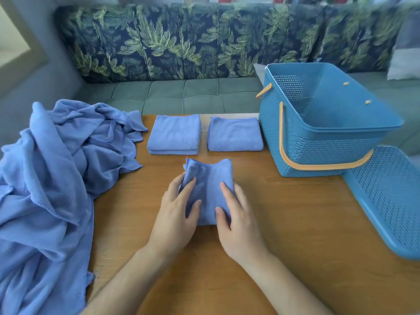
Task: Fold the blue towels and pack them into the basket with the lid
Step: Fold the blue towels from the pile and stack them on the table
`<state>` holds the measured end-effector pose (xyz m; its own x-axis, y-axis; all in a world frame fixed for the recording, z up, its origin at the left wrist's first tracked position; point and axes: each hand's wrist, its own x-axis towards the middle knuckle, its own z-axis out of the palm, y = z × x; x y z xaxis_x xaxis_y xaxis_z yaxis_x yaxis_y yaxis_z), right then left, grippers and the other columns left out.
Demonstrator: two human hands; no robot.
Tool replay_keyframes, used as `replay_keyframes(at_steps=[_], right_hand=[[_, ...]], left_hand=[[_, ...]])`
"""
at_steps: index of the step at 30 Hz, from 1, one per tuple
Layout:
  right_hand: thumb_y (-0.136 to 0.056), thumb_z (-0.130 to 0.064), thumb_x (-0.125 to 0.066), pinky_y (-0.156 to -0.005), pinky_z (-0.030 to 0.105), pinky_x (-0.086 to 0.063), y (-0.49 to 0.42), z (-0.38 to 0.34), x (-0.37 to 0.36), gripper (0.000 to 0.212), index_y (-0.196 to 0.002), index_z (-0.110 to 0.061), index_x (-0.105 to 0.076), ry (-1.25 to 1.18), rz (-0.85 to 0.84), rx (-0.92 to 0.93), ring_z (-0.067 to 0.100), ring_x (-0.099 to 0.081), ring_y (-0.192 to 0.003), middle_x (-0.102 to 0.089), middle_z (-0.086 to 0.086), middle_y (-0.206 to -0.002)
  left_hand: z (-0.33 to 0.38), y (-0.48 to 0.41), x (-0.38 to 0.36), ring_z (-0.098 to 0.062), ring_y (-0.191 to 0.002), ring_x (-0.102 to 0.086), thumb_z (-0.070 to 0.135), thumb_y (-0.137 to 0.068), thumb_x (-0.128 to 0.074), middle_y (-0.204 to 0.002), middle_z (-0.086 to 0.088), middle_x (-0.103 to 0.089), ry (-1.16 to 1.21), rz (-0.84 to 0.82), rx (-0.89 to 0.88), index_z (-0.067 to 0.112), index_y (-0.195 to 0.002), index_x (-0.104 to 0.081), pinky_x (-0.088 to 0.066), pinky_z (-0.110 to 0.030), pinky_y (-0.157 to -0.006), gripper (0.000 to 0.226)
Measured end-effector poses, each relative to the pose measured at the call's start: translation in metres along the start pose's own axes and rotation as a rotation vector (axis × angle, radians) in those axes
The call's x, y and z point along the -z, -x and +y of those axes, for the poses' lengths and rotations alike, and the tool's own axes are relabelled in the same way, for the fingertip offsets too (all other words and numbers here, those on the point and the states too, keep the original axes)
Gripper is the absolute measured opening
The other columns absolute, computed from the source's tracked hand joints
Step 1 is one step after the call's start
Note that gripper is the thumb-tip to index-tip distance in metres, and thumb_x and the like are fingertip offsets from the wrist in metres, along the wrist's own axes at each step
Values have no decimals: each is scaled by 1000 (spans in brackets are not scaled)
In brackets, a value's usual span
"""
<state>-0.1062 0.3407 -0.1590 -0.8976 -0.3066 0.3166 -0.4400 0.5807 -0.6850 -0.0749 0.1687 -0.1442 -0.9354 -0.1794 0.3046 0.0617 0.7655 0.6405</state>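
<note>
- Head view: my left hand [179, 210] and right hand [236, 214] sat side by side on the wooden table [295, 235], with a small blue towel [209, 185] between them.
- Each hand held one side of that towel, the fingers laid over the top and the thumb closing in on the cloth, so it was pinched narrow in the middle. How far the fingertips tucked under it, I could not tell.
- The far corners beyond my fingertips flared up and out, so I judged the fold unfinished.
- To do it well, I needed to loosen the squeeze, line up the far corners, then flatten the cloth from the middle outward with my palms.
- The edges needed to stay stacked, or it would not match the others in size.
- Just beyond my fingertips lay two folded towels, one [175, 134] ahead of the left hand and one [235, 135] ahead of the right, side by side and apart from each other.
- The finished towel belonged on one of them, or straight in the basket.
- Well out past my left hand lay the heap of unfolded towels [56, 178], spilling over the table edge, so most of the folding remained.
- Beyond and outward of my right hand stood the blue basket [318, 142], open, with no towel showing inside it.
- Its lid [386, 201] lay on the table outward of the right hand, close beside the basket.
</note>
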Motion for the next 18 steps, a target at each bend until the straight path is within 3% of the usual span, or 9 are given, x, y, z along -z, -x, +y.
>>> replay_keyframes(at_steps=[4, 10, 15, 18], right_hand=[[-94, -17, -54, -114, 37, -34, -50, 2, 25, 56, -148, -7, -46, 86, 65, -11, 31, -41, -137, -38, 16, -155], [-92, -8, -52, -114, 47, -34, -160, 27, 46, 58, -148, -1, -40, 338, 75, -70, 42, -33, -141, -23, 24, -160], [-97, -16, -50, -114, 48, -31, -203, 68, 19, 44, -140, -7, -49, 496, 75, -174, 41, -33, -142, -22, 17, -163], [-100, -31, -44, -109, 53, -39, -181, 87, -6, 42, -136, -15, -59, 524, 142, -111, 37, -35, -145, -41, 10, -157]], left_hand=[[20, -55, -1, -12, -142, -35, 19, -94, -67, -154, 2, -33, 27, -17, -27, 13, -147, -47, -30, -24, -114, 56], [43, -174, -26, -18, -144, -32, 16, -95, -62, -158, -4, -28, 56, -99, 7, 12, -151, -40, -27, -21, -108, 60], [20, -223, -75, -32, -148, -25, 28, -100, -54, -166, -15, -14, -122, -144, 58, 7, -135, -57, -30, -40, -112, 41], [6, -203, -102, -31, -151, -22, 40, -102, -33, -160, -14, -33, -197, -167, -41, 5, -139, -53, -22, -48, -120, 55]])
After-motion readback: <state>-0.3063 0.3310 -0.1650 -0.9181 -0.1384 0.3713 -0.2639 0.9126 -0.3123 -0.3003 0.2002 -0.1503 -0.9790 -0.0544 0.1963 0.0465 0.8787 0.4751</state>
